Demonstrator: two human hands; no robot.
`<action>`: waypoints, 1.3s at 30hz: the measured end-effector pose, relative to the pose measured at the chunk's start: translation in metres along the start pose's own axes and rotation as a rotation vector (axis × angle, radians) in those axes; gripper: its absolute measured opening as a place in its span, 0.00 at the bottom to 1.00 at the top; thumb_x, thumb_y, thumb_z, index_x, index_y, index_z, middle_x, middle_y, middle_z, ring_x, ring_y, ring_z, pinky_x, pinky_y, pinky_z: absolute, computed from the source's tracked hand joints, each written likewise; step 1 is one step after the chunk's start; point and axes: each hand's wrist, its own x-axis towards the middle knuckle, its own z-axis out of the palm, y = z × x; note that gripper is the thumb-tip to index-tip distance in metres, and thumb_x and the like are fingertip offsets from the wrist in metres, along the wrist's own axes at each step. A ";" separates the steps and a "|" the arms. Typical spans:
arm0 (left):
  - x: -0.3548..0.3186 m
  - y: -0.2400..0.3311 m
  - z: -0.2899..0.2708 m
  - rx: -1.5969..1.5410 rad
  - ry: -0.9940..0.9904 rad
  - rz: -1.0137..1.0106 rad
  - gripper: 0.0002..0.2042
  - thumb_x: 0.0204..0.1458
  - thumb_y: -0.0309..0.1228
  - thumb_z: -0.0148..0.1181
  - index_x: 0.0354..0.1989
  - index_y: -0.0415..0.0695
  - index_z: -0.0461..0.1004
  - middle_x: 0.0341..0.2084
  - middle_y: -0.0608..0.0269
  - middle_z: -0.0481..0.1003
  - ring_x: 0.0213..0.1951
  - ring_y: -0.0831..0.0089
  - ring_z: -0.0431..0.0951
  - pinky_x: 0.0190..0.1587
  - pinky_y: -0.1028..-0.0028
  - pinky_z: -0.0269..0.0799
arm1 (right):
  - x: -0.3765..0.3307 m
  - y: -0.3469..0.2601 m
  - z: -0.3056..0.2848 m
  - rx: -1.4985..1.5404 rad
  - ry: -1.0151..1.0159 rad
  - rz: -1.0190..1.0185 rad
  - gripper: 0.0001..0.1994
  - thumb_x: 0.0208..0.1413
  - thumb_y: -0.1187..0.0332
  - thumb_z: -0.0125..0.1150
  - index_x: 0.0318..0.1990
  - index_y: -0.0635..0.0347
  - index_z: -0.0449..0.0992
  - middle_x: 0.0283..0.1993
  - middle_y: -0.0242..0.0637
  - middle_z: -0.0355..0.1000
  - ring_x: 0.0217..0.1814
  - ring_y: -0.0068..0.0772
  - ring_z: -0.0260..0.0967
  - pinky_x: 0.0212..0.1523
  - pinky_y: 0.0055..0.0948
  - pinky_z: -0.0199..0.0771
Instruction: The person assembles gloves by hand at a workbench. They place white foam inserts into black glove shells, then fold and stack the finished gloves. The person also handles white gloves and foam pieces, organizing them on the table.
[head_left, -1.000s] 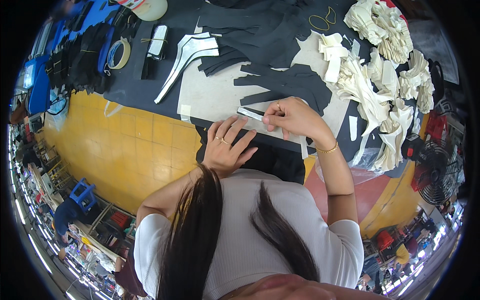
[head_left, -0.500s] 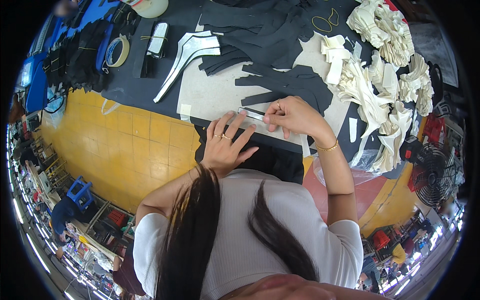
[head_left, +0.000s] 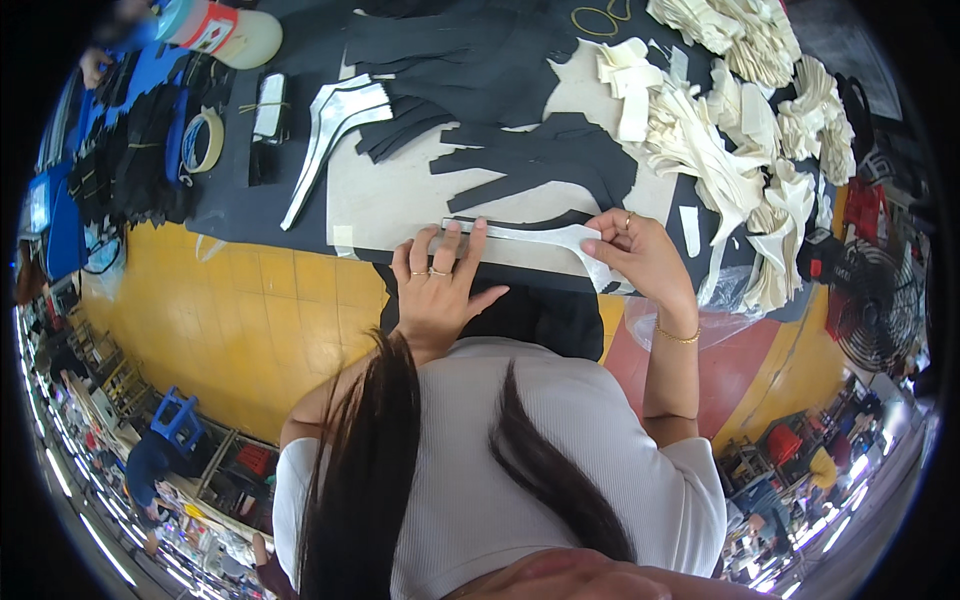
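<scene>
A narrow white curved piece (head_left: 550, 236) lies along the near part of a pale board (head_left: 385, 205), over a black cut strip (head_left: 568, 218) whose edge shows beyond it. On its thin left end rest the fingertips of my left hand (head_left: 437, 285), fingers stretched out and thumb apart. My right hand (head_left: 645, 262) pinches the wider right end between thumb and fingers. Whether the black strip is also in that pinch is hidden. Just beyond both hands, several dark fabric pieces (head_left: 535, 160) lie fanned across the board.
Bundles of cream fabric pieces (head_left: 700, 165) cover the right side. At left are a white curved template (head_left: 335, 130), a tape roll (head_left: 204, 140), a banded bundle (head_left: 268, 105) and dark strip stacks (head_left: 150, 140). A jar (head_left: 235, 35) stands far left; a fan (head_left: 868, 335) is at right.
My right hand has moved right, away from my left fingertips, to the wide end of the white piece. More of that piece now shows. My left hand stays on the thin end.
</scene>
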 end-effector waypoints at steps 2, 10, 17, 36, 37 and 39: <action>0.000 0.001 0.001 0.023 -0.007 0.004 0.39 0.44 0.58 0.66 0.63 0.48 0.71 0.53 0.55 0.67 0.55 0.53 0.65 0.56 0.52 0.58 | -0.001 0.008 0.001 -0.030 0.055 -0.017 0.10 0.54 0.72 0.68 0.40 0.68 0.78 0.27 0.31 0.75 0.25 0.16 0.68 0.26 0.19 0.66; -0.001 0.006 0.005 0.090 -0.020 0.004 0.35 0.44 0.59 0.65 0.63 0.64 0.72 0.57 0.55 0.63 0.56 0.51 0.63 0.57 0.51 0.58 | -0.003 0.013 0.009 -0.139 0.240 -0.122 0.11 0.53 0.73 0.68 0.42 0.65 0.74 0.26 0.36 0.75 0.26 0.24 0.72 0.29 0.24 0.70; 0.000 0.006 0.003 0.138 -0.039 0.037 0.31 0.45 0.57 0.66 0.62 0.71 0.72 0.58 0.54 0.62 0.56 0.50 0.62 0.56 0.50 0.60 | -0.003 0.011 0.013 -0.214 0.292 -0.132 0.11 0.52 0.73 0.68 0.40 0.64 0.74 0.24 0.37 0.75 0.26 0.28 0.75 0.29 0.26 0.71; 0.002 0.008 0.002 0.149 -0.066 0.018 0.32 0.44 0.52 0.70 0.61 0.72 0.72 0.53 0.53 0.65 0.56 0.51 0.63 0.55 0.50 0.59 | -0.013 0.010 0.027 -0.383 0.430 -0.255 0.09 0.55 0.74 0.63 0.39 0.61 0.67 0.30 0.46 0.76 0.32 0.49 0.77 0.33 0.37 0.75; 0.003 0.008 0.002 0.146 -0.060 0.019 0.31 0.44 0.52 0.70 0.62 0.72 0.72 0.53 0.53 0.65 0.57 0.51 0.62 0.55 0.50 0.59 | -0.013 0.010 0.028 -0.404 0.439 -0.262 0.09 0.55 0.75 0.63 0.39 0.61 0.67 0.30 0.46 0.76 0.32 0.49 0.77 0.33 0.38 0.75; 0.004 0.008 0.002 0.156 -0.067 0.022 0.32 0.44 0.53 0.70 0.62 0.73 0.71 0.54 0.53 0.65 0.57 0.50 0.62 0.56 0.49 0.58 | -0.013 0.009 0.031 -0.443 0.452 -0.271 0.09 0.55 0.74 0.62 0.39 0.60 0.66 0.31 0.46 0.75 0.31 0.49 0.76 0.32 0.39 0.74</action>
